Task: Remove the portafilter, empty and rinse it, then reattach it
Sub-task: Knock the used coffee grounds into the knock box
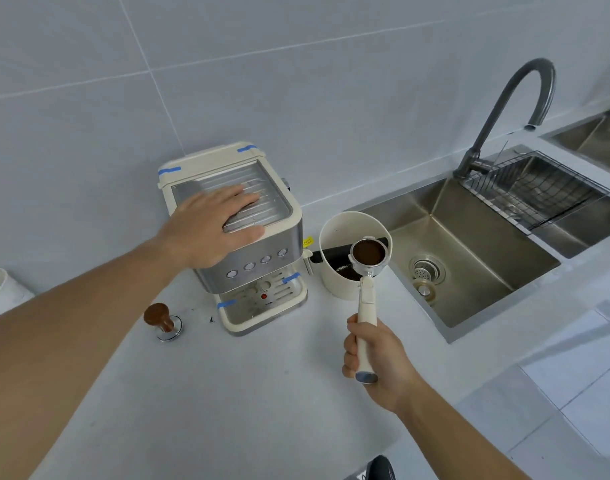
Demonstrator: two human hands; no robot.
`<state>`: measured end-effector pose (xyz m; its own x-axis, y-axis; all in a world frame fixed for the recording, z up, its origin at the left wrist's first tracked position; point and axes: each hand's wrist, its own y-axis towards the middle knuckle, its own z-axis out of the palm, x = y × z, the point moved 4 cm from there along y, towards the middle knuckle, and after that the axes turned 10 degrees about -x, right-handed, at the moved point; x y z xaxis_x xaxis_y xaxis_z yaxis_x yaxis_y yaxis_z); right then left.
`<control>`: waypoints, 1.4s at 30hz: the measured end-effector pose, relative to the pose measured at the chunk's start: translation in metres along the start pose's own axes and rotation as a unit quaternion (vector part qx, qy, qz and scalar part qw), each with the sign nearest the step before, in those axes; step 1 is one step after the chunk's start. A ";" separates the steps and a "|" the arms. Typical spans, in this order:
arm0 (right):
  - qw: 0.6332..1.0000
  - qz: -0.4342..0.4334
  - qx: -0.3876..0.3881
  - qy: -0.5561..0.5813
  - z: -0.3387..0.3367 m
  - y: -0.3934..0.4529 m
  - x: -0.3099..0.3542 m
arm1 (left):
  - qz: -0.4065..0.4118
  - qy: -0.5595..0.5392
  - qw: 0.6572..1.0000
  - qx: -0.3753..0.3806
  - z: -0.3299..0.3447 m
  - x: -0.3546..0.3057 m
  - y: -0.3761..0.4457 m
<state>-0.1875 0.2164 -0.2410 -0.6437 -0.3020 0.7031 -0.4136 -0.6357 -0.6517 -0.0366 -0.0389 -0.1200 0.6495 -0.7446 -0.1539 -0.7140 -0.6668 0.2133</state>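
Right hand (374,358): fingers wrapped tight round the cream handle of the portafilter (367,271), which is held out of the machine, basket facing up, filled with dark coffee grounds. Beyond this hand, under the portafilter's head: white knock box (334,237) with a black bar across its mouth and dark grounds at the bottom; the basket hangs over its near rim. To the right of the hand: steel sink (470,271), set into the table (262,393), with a drain strainer, a wire rack (535,188) across its far side and a dark curved faucet (525,84) above. Left hand (213,223): flat, palm down, fingers spread and gripping nothing, resting on the ribbed metal top of the espresso machine (262,265). Machine: cream and steel, four round buttons on the front below the left hand, drip tray at the base, strips of blue tape on several edges. Near side of the left forearm, on the table: tamper (161,320) with a brown knob, standing upright, just beside the machine's base. Far left edge: white cup (0,289), partly cut off.
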 end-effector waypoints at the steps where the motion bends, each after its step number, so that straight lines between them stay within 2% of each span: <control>1: 1.000 -0.005 0.000 -0.001 -0.001 0.002 0.005 | 0.002 0.000 1.000 0.002 -0.001 0.001 -0.001; 5: 1.000 -0.006 0.008 -0.019 -0.019 0.019 0.033 | 0.005 0.015 0.999 0.030 -0.001 -0.001 0.002; 8: 0.999 -0.006 0.019 -0.026 -0.030 0.034 0.052 | -0.024 0.007 0.999 0.037 -0.002 -0.005 0.002; 16: 0.996 -0.025 0.069 -0.051 -0.046 0.063 0.090 | -0.117 0.013 0.993 -0.004 0.005 -0.043 0.024; 28: 0.987 -0.078 -0.002 -0.137 -0.051 0.097 0.095 | -0.134 -0.003 0.989 -0.068 0.010 -0.045 0.028; 35: 0.946 -0.165 -0.079 -0.268 -0.042 0.110 0.097 | -0.118 0.001 0.989 -0.092 0.007 -0.047 0.028; 42: 0.858 -0.264 -0.117 -0.424 -0.031 0.106 0.090 | -0.123 -0.011 0.988 -0.094 0.006 -0.048 0.028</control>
<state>-0.3090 0.1437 -0.2559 0.3322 -0.4874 0.8075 -0.6859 -0.7125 -0.1479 -0.0892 -0.0224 -0.1120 0.7898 -0.5629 -0.2437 -0.4730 -0.8118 0.3424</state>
